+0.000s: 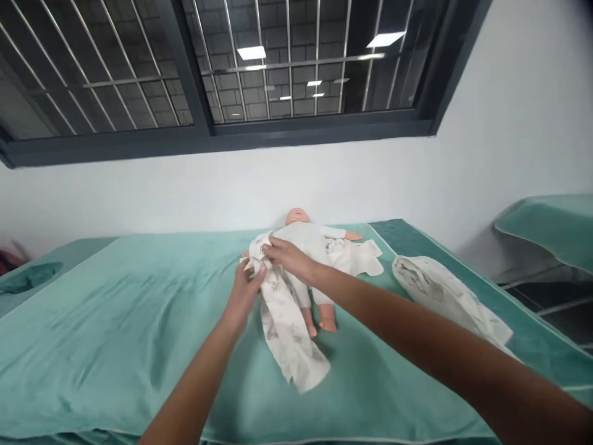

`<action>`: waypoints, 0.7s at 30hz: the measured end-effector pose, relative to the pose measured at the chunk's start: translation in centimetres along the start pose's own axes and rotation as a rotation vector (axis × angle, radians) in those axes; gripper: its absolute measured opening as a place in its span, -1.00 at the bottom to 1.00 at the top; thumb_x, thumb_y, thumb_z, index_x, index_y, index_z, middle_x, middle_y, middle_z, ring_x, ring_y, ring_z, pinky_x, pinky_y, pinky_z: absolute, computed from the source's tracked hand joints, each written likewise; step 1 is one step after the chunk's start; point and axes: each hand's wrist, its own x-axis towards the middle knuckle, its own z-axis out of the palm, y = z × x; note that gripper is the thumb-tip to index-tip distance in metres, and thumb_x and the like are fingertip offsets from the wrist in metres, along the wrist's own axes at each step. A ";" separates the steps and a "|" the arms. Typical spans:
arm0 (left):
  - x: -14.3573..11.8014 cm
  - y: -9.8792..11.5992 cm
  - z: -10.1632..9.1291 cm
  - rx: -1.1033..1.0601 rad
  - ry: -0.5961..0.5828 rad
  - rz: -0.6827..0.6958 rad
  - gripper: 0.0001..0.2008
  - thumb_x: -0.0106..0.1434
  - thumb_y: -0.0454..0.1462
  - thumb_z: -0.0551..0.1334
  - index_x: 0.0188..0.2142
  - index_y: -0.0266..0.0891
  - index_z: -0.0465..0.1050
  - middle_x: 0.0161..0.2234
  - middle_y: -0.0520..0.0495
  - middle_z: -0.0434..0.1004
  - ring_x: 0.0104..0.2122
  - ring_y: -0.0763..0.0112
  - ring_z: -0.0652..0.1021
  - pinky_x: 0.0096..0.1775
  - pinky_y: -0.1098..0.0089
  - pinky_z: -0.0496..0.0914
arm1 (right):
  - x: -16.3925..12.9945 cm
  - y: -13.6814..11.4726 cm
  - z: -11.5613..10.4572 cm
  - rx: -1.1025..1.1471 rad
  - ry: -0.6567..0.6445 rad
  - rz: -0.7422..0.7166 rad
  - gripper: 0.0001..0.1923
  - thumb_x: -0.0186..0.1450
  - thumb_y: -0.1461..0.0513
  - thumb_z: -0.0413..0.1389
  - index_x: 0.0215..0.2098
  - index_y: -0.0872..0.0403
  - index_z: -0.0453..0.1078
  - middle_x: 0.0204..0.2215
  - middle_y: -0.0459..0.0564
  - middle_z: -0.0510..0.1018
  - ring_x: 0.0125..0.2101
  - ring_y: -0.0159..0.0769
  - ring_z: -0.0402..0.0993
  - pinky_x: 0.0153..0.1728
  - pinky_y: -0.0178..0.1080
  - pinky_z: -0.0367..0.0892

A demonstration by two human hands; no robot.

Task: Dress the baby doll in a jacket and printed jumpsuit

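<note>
A baby doll (298, 216) in white clothing lies on its back on the green sheet, head toward the wall and bare feet toward me. A white baby garment (290, 334) with a small print hangs over the doll's side and trails onto the sheet. My left hand (245, 287) grips its bunched upper part from the left, near the doll's arm. Over the same part, my right hand (287, 256) pinches the cloth from above, crossing the doll's body. Another part of white printed cloth (356, 256) lies spread beside the doll, under its outstretched arm.
A folded white printed cloth (445, 293) rests at the right of the bed (115, 321). Behind the bed stands a white wall (208, 191) below a dark-framed barred window (319, 128). Another green-covered surface (551, 225) juts in at the far right.
</note>
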 end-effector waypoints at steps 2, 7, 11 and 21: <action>0.3 -2.7 -0.5 0.081 0.008 -0.034 -0.36 0.23 -0.01 0.23 0.20 -0.09 0.04 0.18 -0.21 0.30 0.03 0.20 0.48 0.00 0.20 0.41 | 1.4 3.2 0.2 -0.152 -0.007 0.011 -0.70 0.27 -0.01 0.08 -0.33 0.06 0.31 -0.29 -0.05 0.49 -0.15 -0.22 0.41 -0.02 -0.15 0.31; 1.3 -4.8 -0.1 0.283 0.261 0.110 -0.60 0.29 -0.14 0.16 0.09 -0.11 0.20 0.21 -0.14 0.25 0.21 0.26 0.30 0.23 0.21 0.20 | 3.6 7.2 -3.8 -0.376 0.159 -0.006 -0.64 0.27 0.07 0.09 -0.01 0.02 0.28 0.04 0.05 0.42 0.08 -0.18 0.34 0.10 -0.12 0.24; 3.5 -4.5 2.7 0.167 0.049 0.006 -0.61 0.30 -0.10 0.16 0.08 -0.13 0.29 0.21 -0.12 0.31 0.20 0.23 0.35 0.24 0.21 0.20 | 7.3 7.5 -10.4 -0.688 0.425 -0.039 -0.50 0.25 0.09 0.10 0.11 0.11 0.21 0.20 0.22 0.28 0.22 -0.10 0.18 0.23 -0.08 0.09; 9.3 -5.3 7.2 -0.372 -0.252 -0.335 -0.35 0.15 0.04 0.30 0.18 -0.13 0.30 0.17 -0.23 0.41 0.10 0.05 0.49 0.09 0.18 0.41 | 13.3 10.1 -20.4 -0.865 0.330 0.508 -0.04 0.16 -0.27 0.07 0.22 0.26 0.08 0.15 0.51 0.33 0.11 0.23 0.34 0.07 0.08 0.25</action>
